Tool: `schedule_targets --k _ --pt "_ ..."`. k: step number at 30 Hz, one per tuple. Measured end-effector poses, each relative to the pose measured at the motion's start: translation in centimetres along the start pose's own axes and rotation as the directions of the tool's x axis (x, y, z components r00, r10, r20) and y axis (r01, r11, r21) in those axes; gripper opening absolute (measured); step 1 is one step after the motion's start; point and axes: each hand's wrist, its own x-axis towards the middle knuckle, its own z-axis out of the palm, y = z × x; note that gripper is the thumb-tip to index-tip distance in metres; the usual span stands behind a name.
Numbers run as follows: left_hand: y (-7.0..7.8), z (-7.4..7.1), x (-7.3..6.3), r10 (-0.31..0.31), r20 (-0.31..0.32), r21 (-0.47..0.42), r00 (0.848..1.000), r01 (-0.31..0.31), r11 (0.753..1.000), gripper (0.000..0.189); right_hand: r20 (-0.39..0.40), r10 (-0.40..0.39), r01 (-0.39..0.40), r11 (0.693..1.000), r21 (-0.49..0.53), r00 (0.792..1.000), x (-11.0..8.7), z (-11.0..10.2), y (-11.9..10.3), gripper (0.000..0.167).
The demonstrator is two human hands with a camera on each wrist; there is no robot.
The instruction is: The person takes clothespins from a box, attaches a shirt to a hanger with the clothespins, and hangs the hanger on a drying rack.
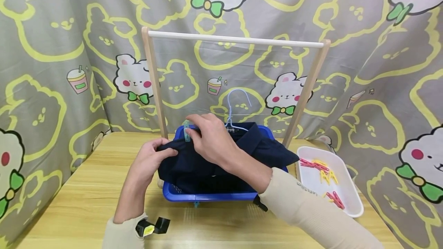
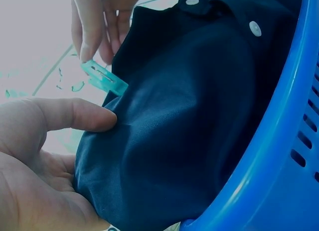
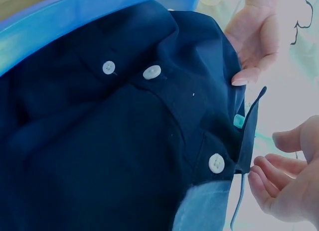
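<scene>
Two hands: the left hand (image 1: pixel 147 160) pinches one end of the shirt, thumb in front; the right hand (image 1: pixel 216 139) pinches the teal clip (image 1: pixel 187 131) at its tail.
Dark shirt (image 1: pixel 187 168): lies across the blue basket (image 1: pixel 221 198), with the hanger (image 1: pixel 229 118) hook rising at its collar.
Clip's nose: meets the cloth's upper edge just beyond the left thumb; whether it takes in the hanger's arm is hidden.
Cloth: best kept taut and single-layered near the clip, since a bunched fold would likely push it off.
Tail: worth squeezing fully, seating the nose deep, then releasing gently.
Hold: the left pinch should stay until a light tug proves the bite.
Spare clips (image 1: pixel 328 177): in the white tray (image 1: pixel 342 176).
</scene>
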Motion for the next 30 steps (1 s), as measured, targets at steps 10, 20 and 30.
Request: schedule_targets --k 10,20,30 --pt "-0.2 -0.1 0.1 0.006 -0.001 0.008 1.0 -0.006 1.0 0.019 -0.039 0.009 -0.01 1.0 -0.028 0.999 -0.6 -0.9 0.7 0.026" --pt "-0.1 -0.2 -0.1 -0.006 -0.007 0.007 1.0 0.006 1.0 0.014 -0.076 0.03 -0.034 0.998 -0.049 0.997 -1.4 -2.5 1.5 0.026" --pt "0.0 -0.2 0.0 0.005 -0.005 0.0 1.0 -0.005 1.0 0.012 -0.145 0.029 -0.04 0.996 -0.079 0.989 -2.2 -3.9 3.1 0.026"
